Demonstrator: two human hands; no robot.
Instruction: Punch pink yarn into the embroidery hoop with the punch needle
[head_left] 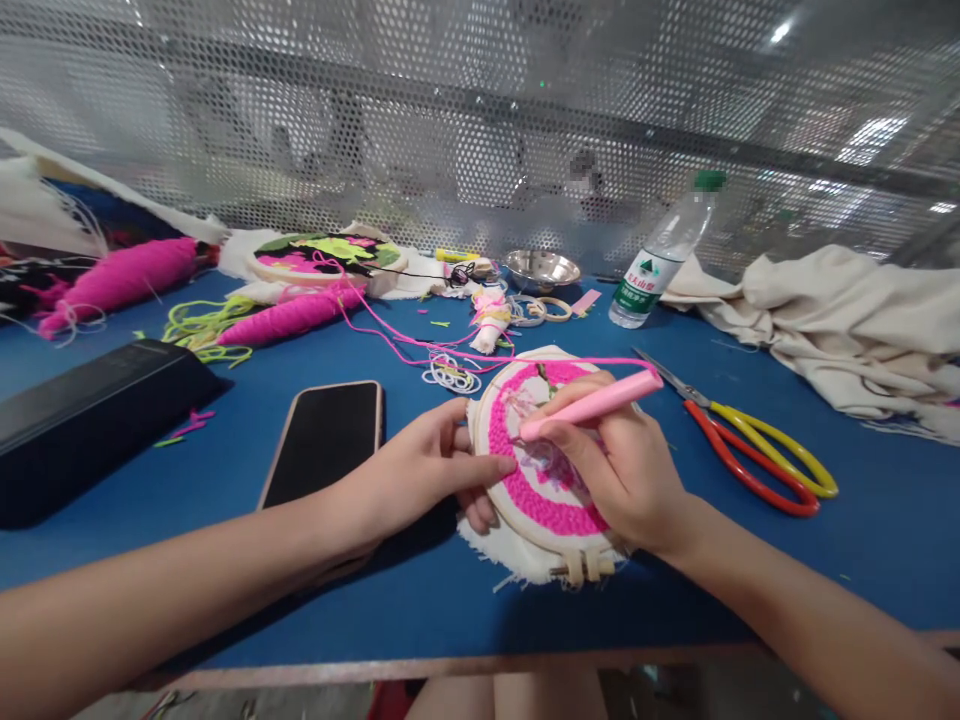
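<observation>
My left hand [450, 465] grips the left rim of a round embroidery hoop [517, 520], thumb on top and fingers underneath. White cloth with frayed edges is stretched in the hoop, and a thick ring of looped pink yarn [525, 493] covers much of it. In my right hand [630, 465] is a pink punch needle [600, 402], held like a pen, its tip down at the left part of the pattern. Pink yarn [570, 361] runs from the tool's upper end back across the table. My right hand hides the right part of the design.
A phone [330, 440] and a dark case [97, 420] lie left. Scissors [750, 440] with red and yellow handles lie right, near a water bottle [660, 260] and beige cloth [847, 310]. Behind are pink yarn bundles [292, 312], another hoop [330, 257] and a metal bowl [541, 268].
</observation>
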